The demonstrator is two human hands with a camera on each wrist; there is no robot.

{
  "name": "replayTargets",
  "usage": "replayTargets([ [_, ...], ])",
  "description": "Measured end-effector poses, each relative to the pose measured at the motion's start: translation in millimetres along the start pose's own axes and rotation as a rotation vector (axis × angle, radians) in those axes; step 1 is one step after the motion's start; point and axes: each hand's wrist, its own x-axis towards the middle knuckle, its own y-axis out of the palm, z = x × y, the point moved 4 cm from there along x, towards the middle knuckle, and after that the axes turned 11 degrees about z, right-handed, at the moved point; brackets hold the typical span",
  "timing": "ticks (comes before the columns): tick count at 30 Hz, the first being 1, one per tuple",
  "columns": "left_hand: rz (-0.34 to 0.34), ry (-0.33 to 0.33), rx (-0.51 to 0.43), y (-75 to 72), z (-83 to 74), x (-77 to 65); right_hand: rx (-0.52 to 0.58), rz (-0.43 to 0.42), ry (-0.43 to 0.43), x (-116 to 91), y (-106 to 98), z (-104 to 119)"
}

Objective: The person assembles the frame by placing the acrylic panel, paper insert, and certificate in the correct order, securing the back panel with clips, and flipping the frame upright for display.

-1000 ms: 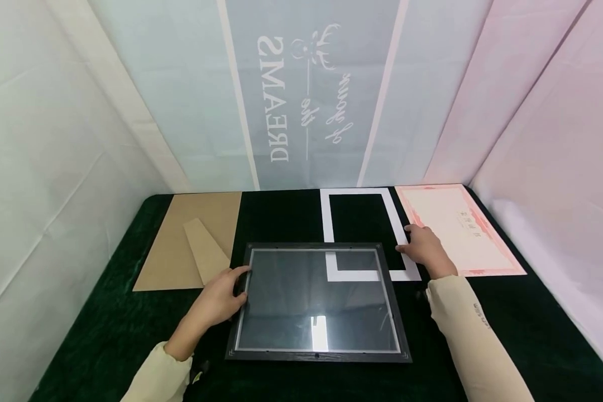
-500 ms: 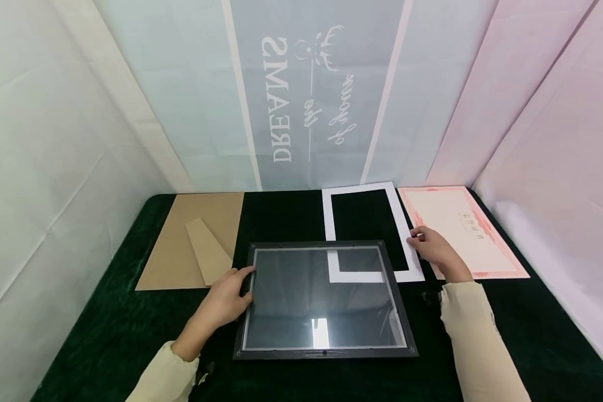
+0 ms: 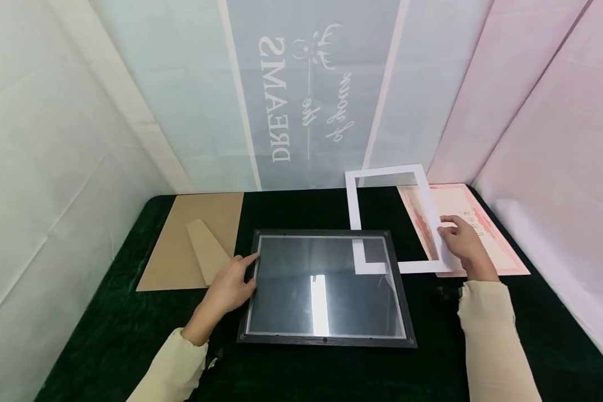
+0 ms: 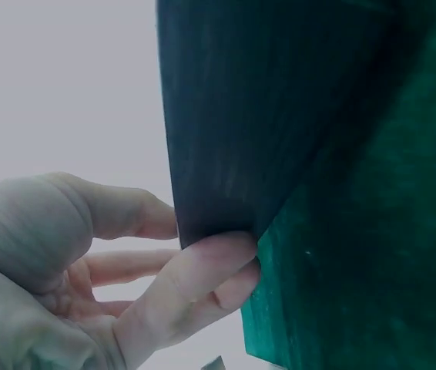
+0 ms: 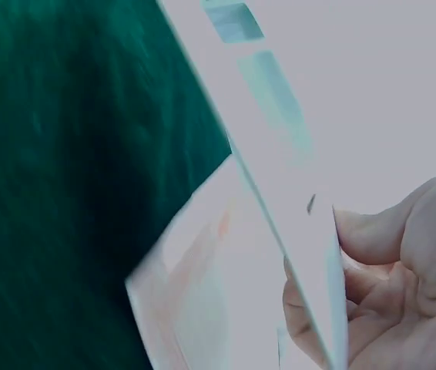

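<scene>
A black picture frame (image 3: 326, 340) with a clear pane (image 3: 286, 296) lies in the middle of the head view. My left hand (image 3: 228, 286) grips its left edge, and the left wrist view shows thumb and fingers on opposite sides of the dark edge (image 4: 226, 116). My right hand (image 3: 463, 245) pinches the right strip of a white mat board (image 3: 353, 204) with a rectangular opening. Raised off the table, the mat overlaps the pink-bordered certificate (image 3: 487, 245). Its near left corner shows behind or through the pane. In the right wrist view the mat (image 5: 280, 177) stands tilted between thumb and fingers.
A brown backing board (image 3: 163, 245) with a stand leg (image 3: 208, 254) lies at the left. Dark green velvet cloth (image 3: 291, 212) covers the table. Behind rises a pale curtain (image 3: 306, 173) with lettering, and pale fabric walls flank both sides.
My right hand has lifted the mat board off the table and carried it right, partly over the certificate. The picture frame has shifted slightly upward in the head view, the left hand with it.
</scene>
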Motion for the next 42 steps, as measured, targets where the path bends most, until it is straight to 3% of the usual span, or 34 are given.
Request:
replayTargets([
  [7,-0.01,-0.001,0.003,-8.7,6.4,13.4,0.028,-0.15,0.115,-14.7,-23.3,-19.2],
  [12,-0.007,0.007,0.024,-8.2,10.5,18.1,0.039,-0.175,0.22,-31.9,-36.3,-37.9],
  [18,-0.003,-0.021,0.016,-3.4,11.1,22.3,0.152,-0.195,0.319,-29.5,-53.4,-58.2],
  [25,0.011,-0.065,-0.024,0.4,9.3,28.1,0.228,-0.191,0.351,-20.5,-62.7,-63.0],
  [33,0.014,-0.067,-0.042,4.3,10.4,31.7,0.275,-0.155,0.383,-14.5,-62.5,-59.1],
  [42,0.049,-0.077,-0.099,4.0,14.5,27.7,0.235,-0.137,0.351,-11.4,-54.1,-48.9],
])
